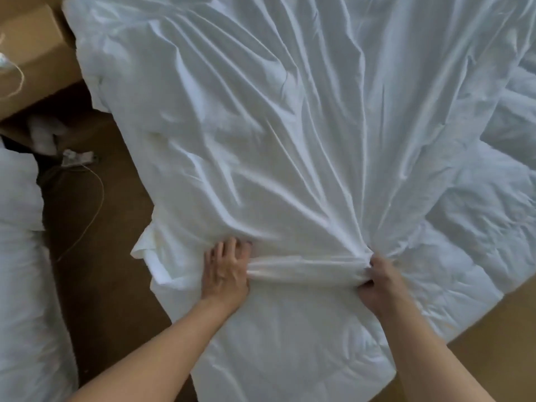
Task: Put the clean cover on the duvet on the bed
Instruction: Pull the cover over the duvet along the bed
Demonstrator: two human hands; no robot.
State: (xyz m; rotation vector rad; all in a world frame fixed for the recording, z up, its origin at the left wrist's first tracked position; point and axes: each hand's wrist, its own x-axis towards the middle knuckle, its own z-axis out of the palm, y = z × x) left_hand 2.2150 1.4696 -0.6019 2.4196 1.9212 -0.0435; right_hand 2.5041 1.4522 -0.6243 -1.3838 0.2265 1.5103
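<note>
While both hands grip its near edge, a white cover (290,140) lies spread and creased over a duvet (478,227), filling the middle of the view from the person's hands to the top of the frame. The left hand (226,271) holds the cloth with curled fingers (232,248) dug into a fold. The right hand (377,282) is clenched round a gathered bunch of the same edge. Between the two hands a band of cover is drawn taut and rolled into a narrow ridge. Long wrinkles fan out from the right hand's grip toward the far side.

The duvet, puffy and quilted, shows uncovered along the right, beside the cover's edge. More white bedding runs below the hands toward the camera; whether it is duvet or sheet cannot be told. A loose flap of cloth sticks out just left of the left hand, over the brown floor (110,285).

On the floor to the left lies a thin cord (102,195), near a small pale object too blurred to name. A white pillow (20,256) rests at the left edge of the frame. A cardboard box (32,47) stands in the top left corner, just beside the bedding, with a white string (21,79) draped on it. Both forearms are bare.
</note>
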